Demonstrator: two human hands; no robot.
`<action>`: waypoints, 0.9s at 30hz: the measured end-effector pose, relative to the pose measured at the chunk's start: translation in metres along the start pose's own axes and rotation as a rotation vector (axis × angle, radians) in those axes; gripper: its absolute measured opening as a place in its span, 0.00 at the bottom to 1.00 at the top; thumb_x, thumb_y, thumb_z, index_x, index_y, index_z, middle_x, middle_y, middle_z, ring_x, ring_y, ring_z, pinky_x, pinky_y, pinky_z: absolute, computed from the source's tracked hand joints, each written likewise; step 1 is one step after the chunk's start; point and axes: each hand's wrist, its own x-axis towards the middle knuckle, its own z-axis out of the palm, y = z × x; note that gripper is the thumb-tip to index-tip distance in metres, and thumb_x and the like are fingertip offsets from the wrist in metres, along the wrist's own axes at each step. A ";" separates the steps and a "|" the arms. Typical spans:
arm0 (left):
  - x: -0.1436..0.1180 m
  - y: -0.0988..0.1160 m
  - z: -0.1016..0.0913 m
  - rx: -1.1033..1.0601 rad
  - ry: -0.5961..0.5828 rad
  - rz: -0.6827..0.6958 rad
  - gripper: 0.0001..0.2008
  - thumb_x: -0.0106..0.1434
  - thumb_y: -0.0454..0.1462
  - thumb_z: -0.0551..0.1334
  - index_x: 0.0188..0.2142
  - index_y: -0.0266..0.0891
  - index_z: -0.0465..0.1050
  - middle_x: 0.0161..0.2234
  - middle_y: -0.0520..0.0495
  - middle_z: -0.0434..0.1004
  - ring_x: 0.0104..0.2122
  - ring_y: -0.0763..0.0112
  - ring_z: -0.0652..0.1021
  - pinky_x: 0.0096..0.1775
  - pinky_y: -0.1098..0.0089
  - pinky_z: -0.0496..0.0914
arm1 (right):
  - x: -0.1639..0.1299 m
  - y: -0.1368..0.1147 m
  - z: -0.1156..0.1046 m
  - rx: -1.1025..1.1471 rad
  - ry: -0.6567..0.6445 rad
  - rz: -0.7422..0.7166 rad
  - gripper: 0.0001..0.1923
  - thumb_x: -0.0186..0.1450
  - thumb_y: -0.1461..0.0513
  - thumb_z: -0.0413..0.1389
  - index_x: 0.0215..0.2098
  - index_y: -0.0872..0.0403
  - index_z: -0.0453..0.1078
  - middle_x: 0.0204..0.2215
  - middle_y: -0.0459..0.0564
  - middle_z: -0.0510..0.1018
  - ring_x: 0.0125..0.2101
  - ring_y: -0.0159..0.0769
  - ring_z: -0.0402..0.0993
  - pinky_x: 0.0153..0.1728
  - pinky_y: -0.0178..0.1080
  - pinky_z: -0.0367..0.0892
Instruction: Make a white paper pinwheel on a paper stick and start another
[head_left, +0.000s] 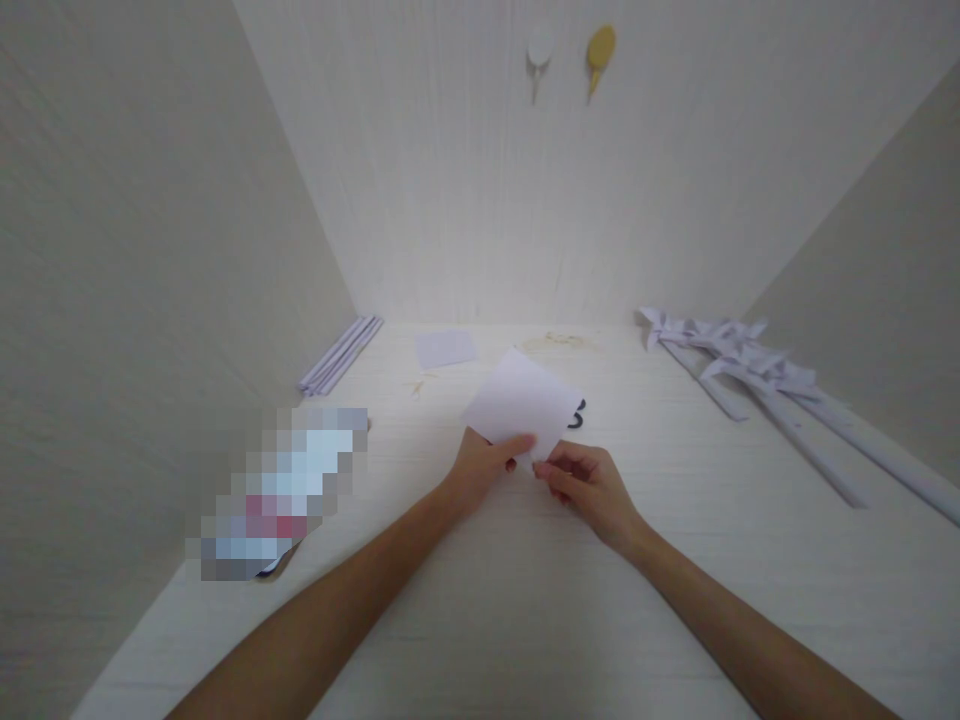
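A white square sheet of paper point(523, 402) is held up over the middle of the white table point(480, 620). My left hand point(484, 465) pinches its lower edge with the thumb on top. My right hand point(589, 485) grips the sheet's lower right corner with fingertips. Just behind the sheet, a small dark object point(577, 415) lies on the table, mostly hidden by the paper.
Several folded white paper pinwheels on long paper sticks point(757, 375) lie at the right. Rolled paper sticks point(341, 355) lie at the back left, a flat paper square point(446, 349) beside them. A blurred-out item point(281, 490) sits at left. Two hooks point(570, 55) hang on the back wall.
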 end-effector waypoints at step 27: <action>-0.003 0.007 0.002 0.115 -0.002 -0.002 0.09 0.42 0.37 0.64 0.22 0.34 0.66 0.15 0.55 0.64 0.14 0.81 0.61 0.17 0.76 0.57 | 0.005 0.013 0.000 -0.141 0.038 0.009 0.12 0.53 0.56 0.54 0.17 0.55 0.63 0.10 0.40 0.60 0.13 0.25 0.52 0.14 0.30 0.46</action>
